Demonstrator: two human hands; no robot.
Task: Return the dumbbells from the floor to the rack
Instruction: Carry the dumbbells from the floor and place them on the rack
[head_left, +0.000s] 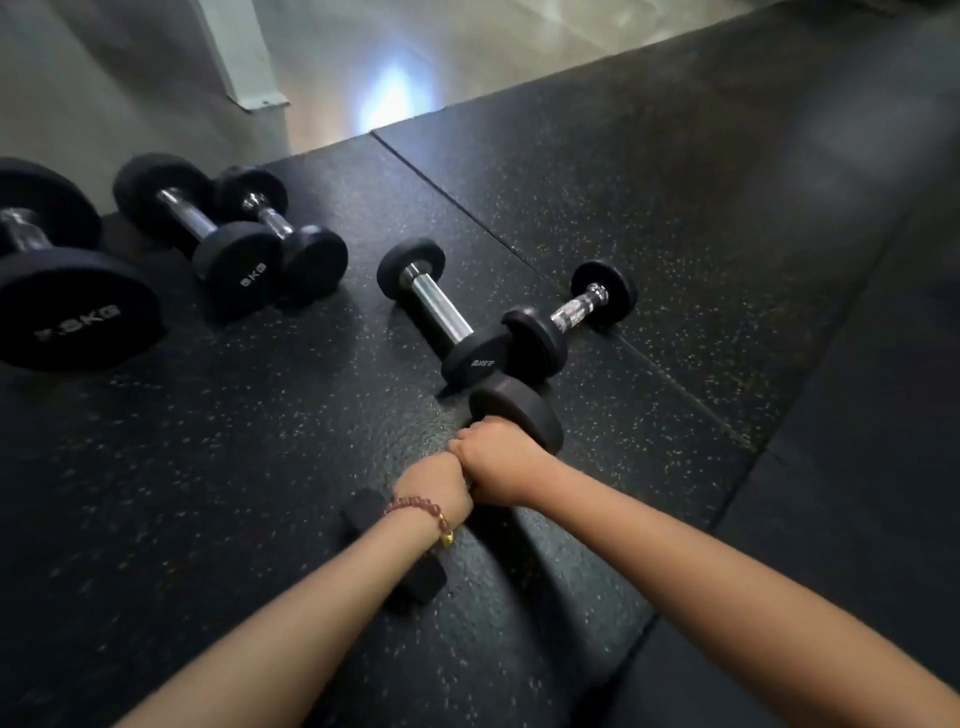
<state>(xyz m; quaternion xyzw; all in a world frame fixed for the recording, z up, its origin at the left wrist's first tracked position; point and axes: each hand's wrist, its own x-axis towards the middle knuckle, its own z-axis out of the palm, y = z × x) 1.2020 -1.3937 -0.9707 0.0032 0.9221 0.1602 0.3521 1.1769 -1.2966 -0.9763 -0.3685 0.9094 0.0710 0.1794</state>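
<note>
Both my hands grip the handle of one black dumbbell (517, 410) low over the floor. My left hand (434, 486), with a bead bracelet on the wrist, sits next to my right hand (493, 462). The handle is hidden under my fingers. One head shows beyond my right hand, the other head (395, 556) below my left wrist. Just beyond lie two small dumbbells: one with a smooth chrome handle (439, 309) and one with a knurled handle (574, 312). No rack is in view.
Three larger black dumbbells lie at the left: a big one (67, 306) at the frame edge, a 5 kg one (192, 228) and a smaller one (283, 228). The floor is black speckled rubber matting (675, 218). A pale wall and pillar (244, 57) stand behind.
</note>
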